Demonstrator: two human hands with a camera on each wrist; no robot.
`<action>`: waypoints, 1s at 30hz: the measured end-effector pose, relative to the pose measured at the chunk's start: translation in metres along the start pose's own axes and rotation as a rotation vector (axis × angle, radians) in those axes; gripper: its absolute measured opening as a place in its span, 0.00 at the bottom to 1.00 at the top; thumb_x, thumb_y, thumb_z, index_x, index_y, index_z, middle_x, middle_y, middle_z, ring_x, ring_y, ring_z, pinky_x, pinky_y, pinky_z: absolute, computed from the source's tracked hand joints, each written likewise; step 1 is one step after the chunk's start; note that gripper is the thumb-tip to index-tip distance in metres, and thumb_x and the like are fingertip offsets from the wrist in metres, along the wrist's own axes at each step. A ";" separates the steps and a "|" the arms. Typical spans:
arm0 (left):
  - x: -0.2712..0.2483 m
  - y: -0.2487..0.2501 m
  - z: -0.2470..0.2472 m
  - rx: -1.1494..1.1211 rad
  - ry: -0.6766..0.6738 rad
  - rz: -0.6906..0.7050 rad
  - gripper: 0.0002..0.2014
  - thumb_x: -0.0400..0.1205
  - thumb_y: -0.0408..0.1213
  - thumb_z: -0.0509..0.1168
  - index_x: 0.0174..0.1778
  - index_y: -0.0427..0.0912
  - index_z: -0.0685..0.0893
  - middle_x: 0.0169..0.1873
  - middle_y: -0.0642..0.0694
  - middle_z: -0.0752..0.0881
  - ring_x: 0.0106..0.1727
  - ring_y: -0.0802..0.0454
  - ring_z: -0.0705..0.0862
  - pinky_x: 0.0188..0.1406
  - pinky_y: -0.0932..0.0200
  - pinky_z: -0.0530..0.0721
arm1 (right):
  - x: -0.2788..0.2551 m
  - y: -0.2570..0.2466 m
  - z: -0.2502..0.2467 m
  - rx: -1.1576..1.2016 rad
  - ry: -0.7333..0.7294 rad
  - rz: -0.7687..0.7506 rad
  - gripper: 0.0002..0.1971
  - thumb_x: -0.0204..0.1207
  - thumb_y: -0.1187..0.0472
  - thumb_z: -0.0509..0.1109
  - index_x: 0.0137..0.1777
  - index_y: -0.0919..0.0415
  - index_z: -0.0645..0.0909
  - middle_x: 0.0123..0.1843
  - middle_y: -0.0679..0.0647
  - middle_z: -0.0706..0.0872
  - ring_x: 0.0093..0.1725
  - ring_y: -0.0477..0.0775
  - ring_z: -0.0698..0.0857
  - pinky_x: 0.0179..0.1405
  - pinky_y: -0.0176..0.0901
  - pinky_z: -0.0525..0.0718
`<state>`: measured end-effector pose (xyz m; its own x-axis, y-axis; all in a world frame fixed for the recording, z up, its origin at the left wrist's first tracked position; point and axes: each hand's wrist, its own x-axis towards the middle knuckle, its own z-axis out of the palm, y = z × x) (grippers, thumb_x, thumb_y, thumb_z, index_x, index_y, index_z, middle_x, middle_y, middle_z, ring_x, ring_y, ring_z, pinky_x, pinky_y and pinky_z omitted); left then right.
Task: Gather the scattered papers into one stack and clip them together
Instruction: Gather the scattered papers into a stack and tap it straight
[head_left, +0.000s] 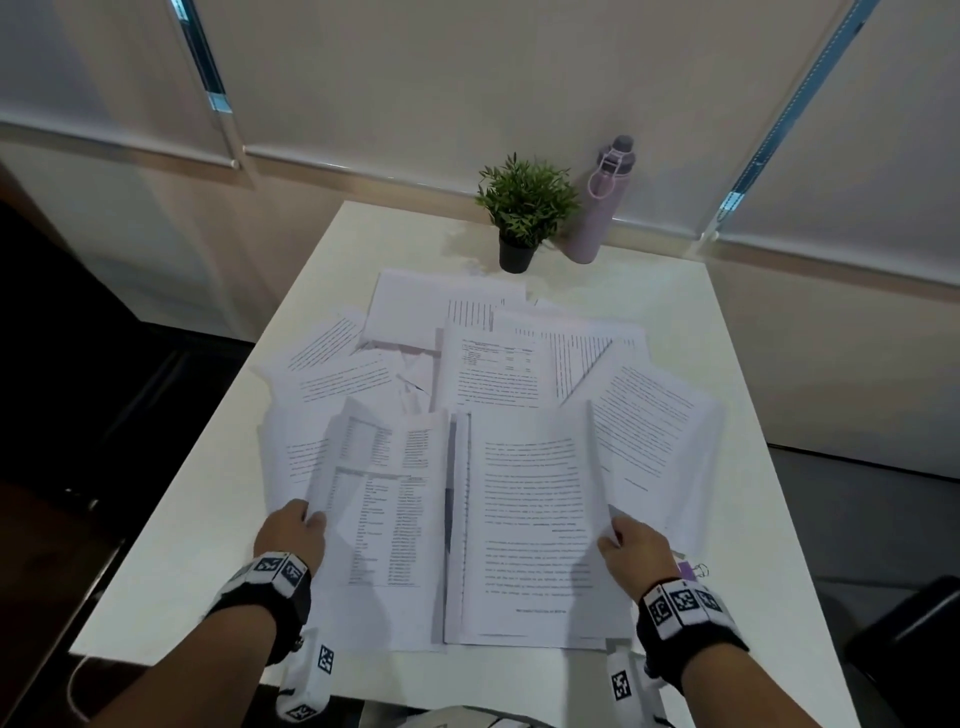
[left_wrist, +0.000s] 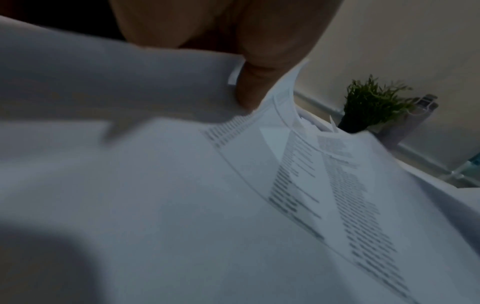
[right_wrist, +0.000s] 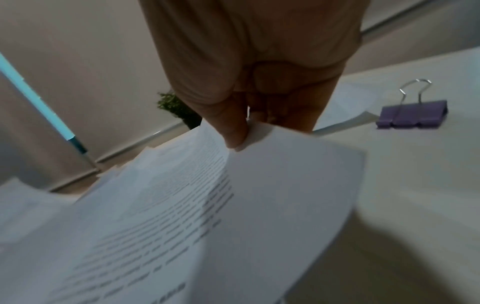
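Note:
Printed white papers (head_left: 493, 374) lie scattered and overlapping over the middle of the white table (head_left: 208, 545). My left hand (head_left: 296, 530) pinches the left edge of a sheet with printed columns (head_left: 389, 499), thumb on top (left_wrist: 249, 90). My right hand (head_left: 628, 545) pinches the right edge of a text page (head_left: 530, 525), which curls upward (right_wrist: 207, 205). A purple binder clip (right_wrist: 413, 115) lies on the table just right of my right hand, partly hidden behind the wrist in the head view (head_left: 693, 570).
A small potted plant (head_left: 524, 213) and a lilac water bottle (head_left: 597, 202) stand at the table's far edge against the wall. Dark floor drops off to the left of the table, and a dark chair (head_left: 914, 639) is at the near right.

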<state>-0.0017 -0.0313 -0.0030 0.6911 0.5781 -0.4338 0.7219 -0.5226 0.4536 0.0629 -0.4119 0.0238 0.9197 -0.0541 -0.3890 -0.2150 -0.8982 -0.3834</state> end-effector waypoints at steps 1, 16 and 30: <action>0.002 -0.001 -0.003 0.009 0.053 -0.019 0.18 0.83 0.41 0.58 0.55 0.28 0.80 0.56 0.25 0.81 0.54 0.30 0.81 0.54 0.46 0.80 | 0.000 0.000 0.000 -0.024 0.017 0.007 0.09 0.78 0.64 0.61 0.52 0.63 0.82 0.48 0.62 0.84 0.48 0.62 0.82 0.49 0.41 0.79; -0.010 -0.010 -0.026 -0.213 0.188 -0.068 0.14 0.75 0.33 0.70 0.54 0.32 0.82 0.53 0.29 0.85 0.49 0.32 0.85 0.49 0.46 0.83 | 0.026 -0.021 0.003 0.206 -0.034 0.113 0.14 0.78 0.60 0.63 0.31 0.63 0.70 0.36 0.59 0.78 0.40 0.58 0.77 0.38 0.41 0.72; -0.016 -0.006 -0.017 -0.175 0.101 -0.139 0.15 0.75 0.32 0.68 0.57 0.32 0.82 0.56 0.30 0.86 0.56 0.33 0.84 0.57 0.47 0.81 | -0.003 -0.021 0.026 0.461 -0.033 -0.033 0.30 0.75 0.75 0.59 0.66 0.40 0.61 0.43 0.55 0.80 0.40 0.51 0.80 0.37 0.34 0.76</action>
<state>-0.0181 -0.0268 0.0142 0.5722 0.7011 -0.4256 0.7865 -0.3220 0.5269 0.0564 -0.3819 0.0110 0.9192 -0.0078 -0.3938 -0.3161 -0.6109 -0.7258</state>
